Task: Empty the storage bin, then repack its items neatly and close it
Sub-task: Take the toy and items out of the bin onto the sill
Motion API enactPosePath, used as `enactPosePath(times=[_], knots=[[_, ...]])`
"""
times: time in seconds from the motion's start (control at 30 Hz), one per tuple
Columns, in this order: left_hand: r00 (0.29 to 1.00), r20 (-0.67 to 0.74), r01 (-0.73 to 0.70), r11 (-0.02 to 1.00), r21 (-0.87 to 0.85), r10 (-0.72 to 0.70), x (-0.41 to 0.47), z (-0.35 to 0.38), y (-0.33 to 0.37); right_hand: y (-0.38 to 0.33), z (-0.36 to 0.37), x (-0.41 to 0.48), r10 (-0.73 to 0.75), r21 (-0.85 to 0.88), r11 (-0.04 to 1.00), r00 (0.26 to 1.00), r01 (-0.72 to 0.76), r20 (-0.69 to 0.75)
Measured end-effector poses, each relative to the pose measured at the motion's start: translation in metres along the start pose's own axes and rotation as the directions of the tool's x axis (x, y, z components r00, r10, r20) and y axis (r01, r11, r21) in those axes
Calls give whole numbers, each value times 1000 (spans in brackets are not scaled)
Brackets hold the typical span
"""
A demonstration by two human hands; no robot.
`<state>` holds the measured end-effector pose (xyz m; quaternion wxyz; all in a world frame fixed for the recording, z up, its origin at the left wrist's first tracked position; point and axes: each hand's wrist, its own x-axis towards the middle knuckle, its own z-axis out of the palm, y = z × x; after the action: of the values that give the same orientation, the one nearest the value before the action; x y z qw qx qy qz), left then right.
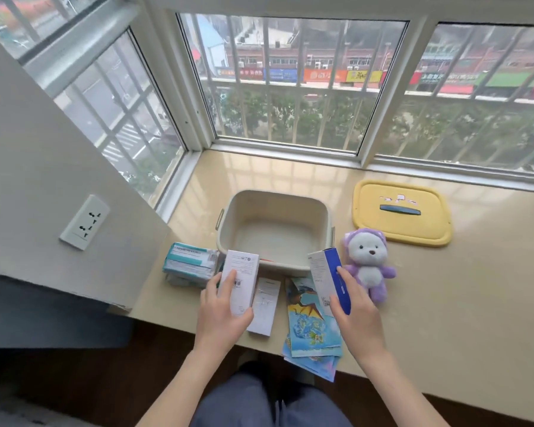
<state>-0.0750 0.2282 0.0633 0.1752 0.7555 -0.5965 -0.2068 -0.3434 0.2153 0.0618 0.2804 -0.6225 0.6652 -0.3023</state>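
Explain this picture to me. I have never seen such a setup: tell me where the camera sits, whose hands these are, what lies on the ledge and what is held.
No machine here: a person wears one camera on the head, looking down at their own two hands. The left hand holds a white box; the right hand holds a blue box. On the window ledge stand an open bin that looks empty, its yellow lid to the right, a purple plush bear, a slim carton, picture sheets and stacked teal packs.
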Motion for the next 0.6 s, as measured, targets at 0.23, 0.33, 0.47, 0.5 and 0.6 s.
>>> enactPosePath(times=[0.23,0.33,0.47,0.5,0.6], knots=[[996,7,93,996,9,-93,-28,7,-18,19,0,-16,32,1,999,999,-32,44],[993,15,113,993,19,-113,-29,6,-26,21,6,-16,40,5,999,997,-41,60],[988,25,153,988,13,-153,-25,7,-45,20,21,-18,68,12,997,994,-70,85],[987,31,160,987,17,-160,-23,8,-51,19,26,-19,70,6,998,993,-70,91],[983,65,173,985,18,-174,-15,10,-69,14,43,-23,58,-35,998,994,-55,96]])
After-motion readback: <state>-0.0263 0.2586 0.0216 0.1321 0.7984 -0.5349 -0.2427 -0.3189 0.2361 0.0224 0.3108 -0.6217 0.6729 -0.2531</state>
